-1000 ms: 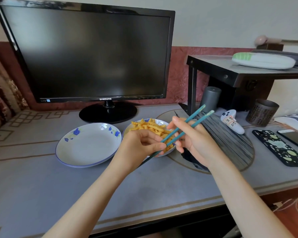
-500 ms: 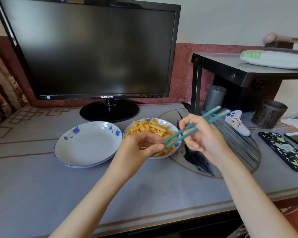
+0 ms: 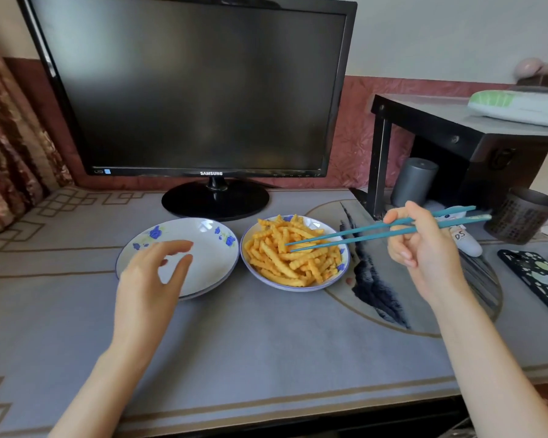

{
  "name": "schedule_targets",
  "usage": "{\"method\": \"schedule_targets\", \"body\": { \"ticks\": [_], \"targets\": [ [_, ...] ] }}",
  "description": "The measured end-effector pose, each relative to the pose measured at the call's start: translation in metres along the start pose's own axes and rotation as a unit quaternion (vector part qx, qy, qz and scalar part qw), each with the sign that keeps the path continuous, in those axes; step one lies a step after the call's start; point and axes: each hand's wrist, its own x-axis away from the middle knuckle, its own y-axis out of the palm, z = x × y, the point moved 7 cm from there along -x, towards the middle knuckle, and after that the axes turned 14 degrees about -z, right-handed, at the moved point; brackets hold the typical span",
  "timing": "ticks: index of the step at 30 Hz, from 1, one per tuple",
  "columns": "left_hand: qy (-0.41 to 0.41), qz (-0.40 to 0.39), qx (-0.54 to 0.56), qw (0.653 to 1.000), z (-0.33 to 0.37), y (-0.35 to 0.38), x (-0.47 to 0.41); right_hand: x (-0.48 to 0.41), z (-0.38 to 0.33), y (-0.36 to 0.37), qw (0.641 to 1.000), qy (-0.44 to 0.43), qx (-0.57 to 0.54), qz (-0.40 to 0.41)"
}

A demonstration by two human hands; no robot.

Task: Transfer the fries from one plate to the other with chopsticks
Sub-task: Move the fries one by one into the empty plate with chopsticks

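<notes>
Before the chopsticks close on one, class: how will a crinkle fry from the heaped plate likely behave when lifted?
The fries look thin and dry, so probably light and stiff. Their ridges should give the chopsticks some grip. They lie crisscrossed in the plate, so lifting one may drag or tip its neighbours. Pinched hard, one could snap.

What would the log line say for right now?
right hand: holds chopsticks, tips over fries | left hand: open, over empty plate | fries moved: none

2 plates (image 3: 178, 248) (image 3: 298, 286), 2 chopsticks (image 3: 361, 233), 1 monitor (image 3: 196, 90), 2 hands (image 3: 149, 279) (image 3: 424, 248), approx. dozens of fries (image 3: 291, 251).
</notes>
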Motion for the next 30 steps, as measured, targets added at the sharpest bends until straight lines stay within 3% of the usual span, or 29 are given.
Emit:
{"method": "schedule_targets", "body": {
  "ticks": [4,7,12,14,30],
  "targets": [
    [0.016,0.029,-0.055,0.998,-0.022,-0.013,-0.003,-0.001,-0.001,0.008,0.999,-0.019,0.044,0.017],
    [-0.017,0.037,-0.065,0.997,-0.056,-0.021,-0.013,-0.001,-0.005,0.014,0.996,-0.038,0.066,0.046],
    [-0.168,0.026,0.074,0.983,-0.097,-0.026,-0.031,-0.007,-0.008,0.021,0.994,-0.06,0.07,0.059],
    [-0.194,0.02,0.125,0.973,-0.101,-0.022,-0.036,-0.008,-0.005,0.022,0.994,-0.053,0.068,0.071],
    [-0.208,0.002,0.13,0.969,-0.119,-0.028,-0.023,0.006,0.001,0.03,0.991,-0.046,0.073,0.104]
  ]
}}
